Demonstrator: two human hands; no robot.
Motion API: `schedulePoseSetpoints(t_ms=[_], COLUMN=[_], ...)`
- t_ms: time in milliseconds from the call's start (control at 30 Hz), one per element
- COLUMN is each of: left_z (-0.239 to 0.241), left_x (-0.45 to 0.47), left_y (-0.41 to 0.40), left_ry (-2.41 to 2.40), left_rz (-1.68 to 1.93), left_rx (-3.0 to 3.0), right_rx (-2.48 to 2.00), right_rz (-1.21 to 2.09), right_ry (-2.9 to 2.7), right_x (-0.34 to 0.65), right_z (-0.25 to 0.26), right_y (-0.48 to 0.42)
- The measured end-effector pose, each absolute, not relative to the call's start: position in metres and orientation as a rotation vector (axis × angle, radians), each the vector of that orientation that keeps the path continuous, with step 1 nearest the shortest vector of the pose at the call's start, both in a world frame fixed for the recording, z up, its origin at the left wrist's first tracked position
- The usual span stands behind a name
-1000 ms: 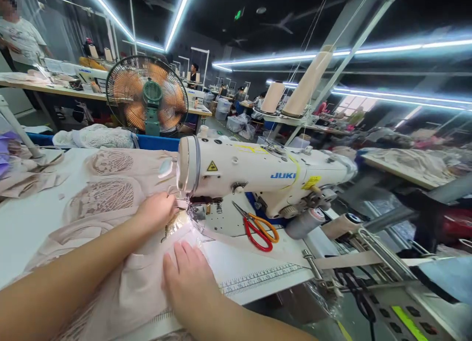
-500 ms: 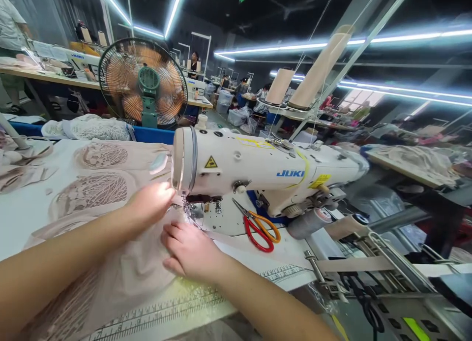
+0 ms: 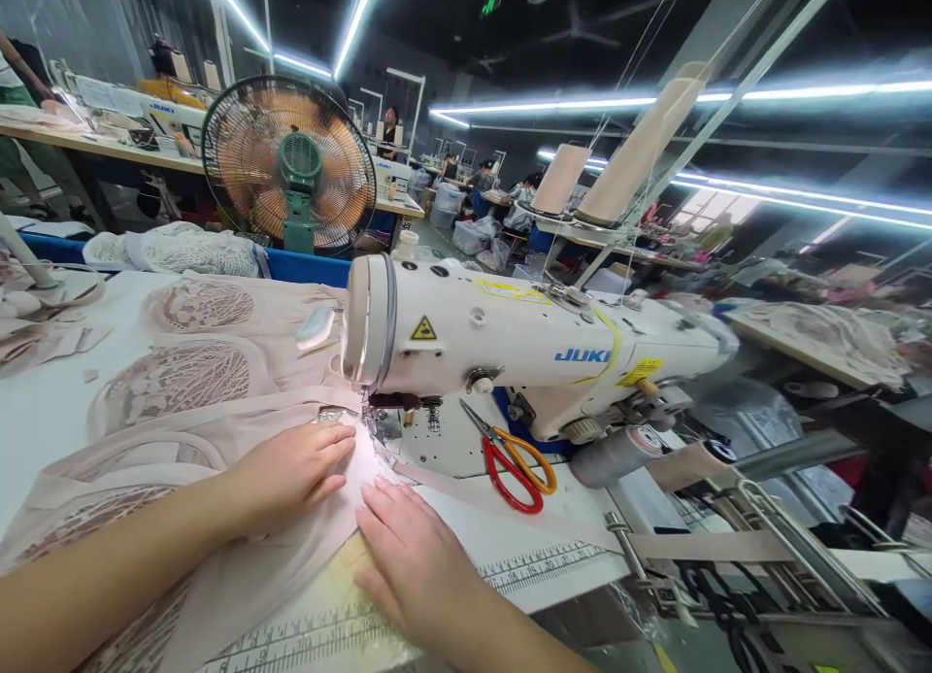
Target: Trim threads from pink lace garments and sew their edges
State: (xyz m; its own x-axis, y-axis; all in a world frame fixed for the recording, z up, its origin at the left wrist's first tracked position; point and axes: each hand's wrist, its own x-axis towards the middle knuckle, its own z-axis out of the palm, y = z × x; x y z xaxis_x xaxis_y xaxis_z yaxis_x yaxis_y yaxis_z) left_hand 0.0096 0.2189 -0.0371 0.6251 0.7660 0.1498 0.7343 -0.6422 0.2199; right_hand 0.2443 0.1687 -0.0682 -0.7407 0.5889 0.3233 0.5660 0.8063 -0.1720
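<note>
My left hand (image 3: pixel 287 474) lies flat on pale pink fabric (image 3: pixel 240 556), fingers stretched toward the needle area (image 3: pixel 379 425) of a white sewing machine (image 3: pixel 510 348). My right hand (image 3: pixel 415 556) rests flat beside it on the fabric's edge and the white table with its printed ruler (image 3: pixel 539 561), fingers pointing at the presser foot. Both hands press the cloth down and hold nothing.
Red and orange scissors (image 3: pixel 514 459) lie on the machine bed right of the needle. Lace-patterned pink pieces (image 3: pixel 175 377) cover the table to the left. An orange fan (image 3: pixel 291 168) stands behind. Thread cones (image 3: pixel 626 158) rise at the back right. Other people work at distant tables.
My left hand drew back from under the machine head and now lies flat on the fabric. My right hand shifted slightly right and toward me. The fabric lies smoother.
</note>
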Motion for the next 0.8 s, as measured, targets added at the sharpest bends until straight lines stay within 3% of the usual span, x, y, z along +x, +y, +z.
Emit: schedulePoseSetpoints(t_ms=[800], left_z=[-0.037], left_x=[0.022], left_y=[0.227], left_ry=[1.367], left_rz=[0.259], left_rx=[2.804], right_rx=[-0.862], right_rz=[0.042], right_ry=[-2.466], right_x=[0.245], right_z=[-0.077], right_y=[0.169])
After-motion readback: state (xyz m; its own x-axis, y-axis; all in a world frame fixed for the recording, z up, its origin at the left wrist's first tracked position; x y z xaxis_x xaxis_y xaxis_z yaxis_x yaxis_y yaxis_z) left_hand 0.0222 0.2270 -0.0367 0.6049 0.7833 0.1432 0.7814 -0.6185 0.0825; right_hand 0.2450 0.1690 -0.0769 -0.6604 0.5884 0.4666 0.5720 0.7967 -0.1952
